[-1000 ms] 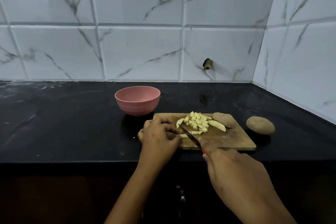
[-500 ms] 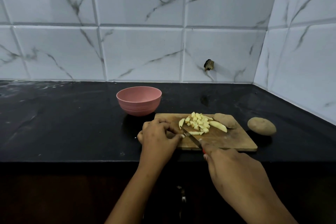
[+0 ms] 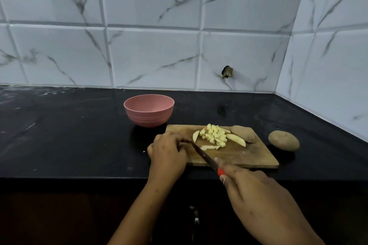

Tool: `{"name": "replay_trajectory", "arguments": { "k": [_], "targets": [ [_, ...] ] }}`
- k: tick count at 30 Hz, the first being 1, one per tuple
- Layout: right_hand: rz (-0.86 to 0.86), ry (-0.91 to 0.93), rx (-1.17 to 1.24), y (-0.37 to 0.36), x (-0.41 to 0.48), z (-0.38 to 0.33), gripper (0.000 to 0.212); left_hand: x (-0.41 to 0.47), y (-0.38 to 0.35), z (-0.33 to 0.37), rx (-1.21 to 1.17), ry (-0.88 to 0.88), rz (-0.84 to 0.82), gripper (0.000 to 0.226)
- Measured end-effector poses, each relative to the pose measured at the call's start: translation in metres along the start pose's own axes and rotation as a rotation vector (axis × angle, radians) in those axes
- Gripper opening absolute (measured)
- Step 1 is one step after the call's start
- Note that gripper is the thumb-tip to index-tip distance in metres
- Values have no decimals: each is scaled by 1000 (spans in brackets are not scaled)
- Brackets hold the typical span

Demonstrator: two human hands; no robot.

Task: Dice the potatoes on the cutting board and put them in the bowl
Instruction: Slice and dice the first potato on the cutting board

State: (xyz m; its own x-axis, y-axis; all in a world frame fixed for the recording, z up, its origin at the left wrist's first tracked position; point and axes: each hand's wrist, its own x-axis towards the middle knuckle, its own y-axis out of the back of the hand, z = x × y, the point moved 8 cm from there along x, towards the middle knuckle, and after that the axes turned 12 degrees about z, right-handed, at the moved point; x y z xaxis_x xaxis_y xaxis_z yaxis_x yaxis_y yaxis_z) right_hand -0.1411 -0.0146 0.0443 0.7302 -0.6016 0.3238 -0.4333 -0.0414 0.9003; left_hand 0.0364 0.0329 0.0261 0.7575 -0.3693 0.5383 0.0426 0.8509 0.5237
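Dicing mid-step: our right hand (image 3: pixel 256 199) grips the red-handled knife (image 3: pixel 203 156), left hand (image 3: pixel 168 152) curls over something hidden at the blade tip; next we crosscut the remaining potato wedges (image 3: pixel 236 139).

Small leftward slide of the knife (image 3: pixel 203 155) over the near-left corner of the cutting board (image 3: pixel 249 157).

Compared with a second ago: blade tip brought in closer to the curled fingertips (image 3: pixel 184 141) of the left hand (image 3: pixel 169 151), and that hand drawn back slightly toward the board's left edge. More of the red handle (image 3: pixel 220 172) bared in front of the right hand (image 3: pixel 258 201), just past the board's near edge. No longer in view: the small pale potato piece seen earlier against the left fingers, hidden under hand or blade, impossible to tell which. Cut potato strip (image 3: pixel 209 147) now wholly to the blade's right.
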Motion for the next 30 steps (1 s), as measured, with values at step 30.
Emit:
{"name": "replay_trajectory", "arguments": {
  "k": [30],
  "targets": [
    [100,-7,116,-3,30,27,36,11,-12,12,111,-120,-121,20]
  ]
}}
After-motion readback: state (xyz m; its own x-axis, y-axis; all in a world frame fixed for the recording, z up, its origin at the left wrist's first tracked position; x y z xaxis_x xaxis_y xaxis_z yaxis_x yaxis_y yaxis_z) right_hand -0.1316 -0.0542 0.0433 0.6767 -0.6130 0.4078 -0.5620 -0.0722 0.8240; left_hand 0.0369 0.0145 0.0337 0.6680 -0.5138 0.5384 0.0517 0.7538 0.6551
